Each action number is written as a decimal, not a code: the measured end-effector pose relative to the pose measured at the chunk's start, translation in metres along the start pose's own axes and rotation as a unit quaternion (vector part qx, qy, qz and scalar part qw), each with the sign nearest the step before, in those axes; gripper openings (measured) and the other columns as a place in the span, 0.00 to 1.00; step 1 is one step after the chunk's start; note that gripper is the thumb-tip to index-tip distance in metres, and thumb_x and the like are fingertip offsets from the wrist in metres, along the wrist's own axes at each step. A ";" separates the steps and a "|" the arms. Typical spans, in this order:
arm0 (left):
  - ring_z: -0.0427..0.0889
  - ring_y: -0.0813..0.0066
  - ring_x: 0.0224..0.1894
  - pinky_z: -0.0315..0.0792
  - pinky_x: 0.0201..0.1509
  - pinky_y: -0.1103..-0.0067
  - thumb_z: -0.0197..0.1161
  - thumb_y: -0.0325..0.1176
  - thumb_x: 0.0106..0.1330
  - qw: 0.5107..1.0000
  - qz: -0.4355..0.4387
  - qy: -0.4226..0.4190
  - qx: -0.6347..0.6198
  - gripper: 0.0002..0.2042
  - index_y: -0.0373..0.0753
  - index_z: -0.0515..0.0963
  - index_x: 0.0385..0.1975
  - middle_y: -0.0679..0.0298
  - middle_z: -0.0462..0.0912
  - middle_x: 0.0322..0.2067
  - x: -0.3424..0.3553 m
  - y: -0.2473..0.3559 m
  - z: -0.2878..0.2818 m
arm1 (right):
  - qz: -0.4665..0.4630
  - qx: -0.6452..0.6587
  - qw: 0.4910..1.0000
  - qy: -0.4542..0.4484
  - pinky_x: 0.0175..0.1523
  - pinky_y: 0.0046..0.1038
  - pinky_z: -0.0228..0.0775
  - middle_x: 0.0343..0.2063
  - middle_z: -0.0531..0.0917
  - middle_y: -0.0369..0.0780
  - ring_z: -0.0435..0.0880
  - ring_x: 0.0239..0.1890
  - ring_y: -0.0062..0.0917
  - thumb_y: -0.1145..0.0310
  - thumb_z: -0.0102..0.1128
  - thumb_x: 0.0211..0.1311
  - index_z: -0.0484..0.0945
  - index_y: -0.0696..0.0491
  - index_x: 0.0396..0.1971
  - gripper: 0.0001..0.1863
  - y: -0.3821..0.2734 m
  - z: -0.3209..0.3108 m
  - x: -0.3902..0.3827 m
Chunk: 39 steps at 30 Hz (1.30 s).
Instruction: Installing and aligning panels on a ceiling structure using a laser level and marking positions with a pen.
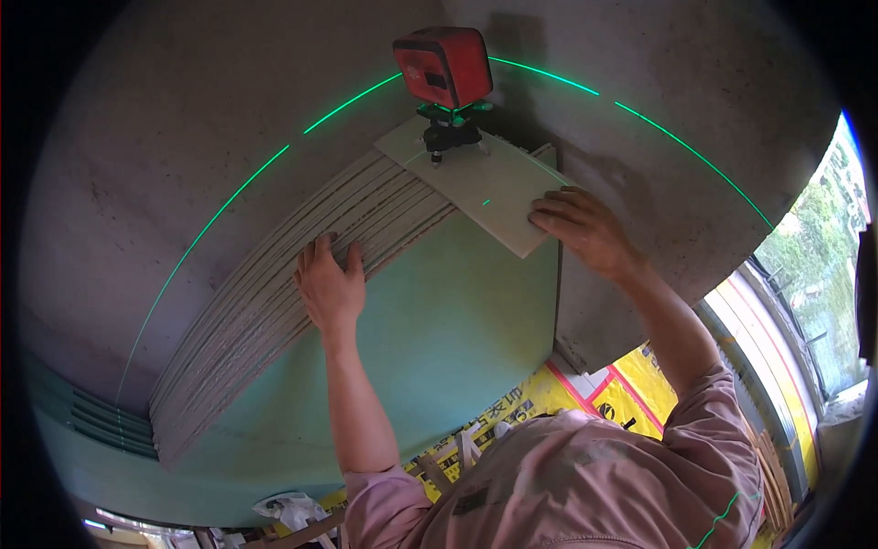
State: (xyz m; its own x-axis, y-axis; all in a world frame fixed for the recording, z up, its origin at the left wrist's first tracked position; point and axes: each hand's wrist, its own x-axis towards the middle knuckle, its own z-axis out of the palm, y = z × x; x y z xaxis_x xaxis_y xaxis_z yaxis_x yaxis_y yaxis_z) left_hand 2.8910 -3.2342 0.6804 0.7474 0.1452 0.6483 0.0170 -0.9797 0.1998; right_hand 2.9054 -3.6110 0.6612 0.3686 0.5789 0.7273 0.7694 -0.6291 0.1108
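A red laser level [444, 69] stands on a small black tripod base [450, 135]. Under it, a pale flat piece of board [498, 197] lies across the top edges of a stack of sheets leaning on the wall. My right hand [590, 233] grips this piece at its right end, fingers on the upper face; the thumb is hidden. On the upright edges of the stacked plasterboard sheets [265, 274] rests my left hand [331, 284], its thumb apart from the fingers, holding nothing. The front sheet's green face [457, 302] slopes down toward me.
Green laser lines [219, 215] run along the grey wall [229, 110]. A window [814, 247] is at the right. Yellow printed sheeting [640, 384] with red tape covers the area below the boards. Wooden strips [773, 476] stand at the lower right.
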 end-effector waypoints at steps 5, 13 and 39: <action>0.73 0.57 0.54 0.65 0.58 0.61 0.61 0.42 0.64 1.000 -0.003 -0.004 -0.009 0.17 0.39 0.76 0.47 0.57 0.78 0.46 0.001 0.000 0.000 | 0.005 0.002 1.000 -0.006 0.56 0.37 0.73 0.48 0.81 0.39 0.78 0.51 0.37 0.77 0.62 0.47 0.79 0.53 0.44 0.20 0.001 0.002 0.001; 0.73 0.57 0.53 0.65 0.57 0.61 0.61 0.42 0.64 1.000 -0.001 0.004 -0.005 0.17 0.39 0.76 0.47 0.57 0.78 0.46 0.000 0.000 0.001 | 0.023 -0.007 0.999 -0.022 0.59 0.35 0.71 0.50 0.81 0.37 0.77 0.54 0.35 0.75 0.58 0.51 0.79 0.51 0.44 0.17 0.002 0.001 0.001; 0.78 0.51 0.54 0.70 0.57 0.66 0.59 0.52 0.65 0.997 0.074 -0.012 0.020 0.25 0.38 0.79 0.51 0.50 0.81 0.50 0.012 -0.037 0.021 | 0.139 0.247 0.959 0.027 0.65 0.39 0.64 0.69 0.60 0.45 0.66 0.65 0.43 0.43 0.65 0.56 0.61 0.52 0.67 0.44 -0.017 -0.006 -0.040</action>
State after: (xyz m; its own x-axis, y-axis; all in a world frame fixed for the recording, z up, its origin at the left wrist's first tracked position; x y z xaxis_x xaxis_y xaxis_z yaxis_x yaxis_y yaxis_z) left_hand 2.9128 -3.1990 0.6655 0.7591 -0.0040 0.6509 -0.0678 -0.9950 0.0729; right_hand 2.8744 -3.6267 0.6345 0.5781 0.3876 0.7180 0.8032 -0.4255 -0.4169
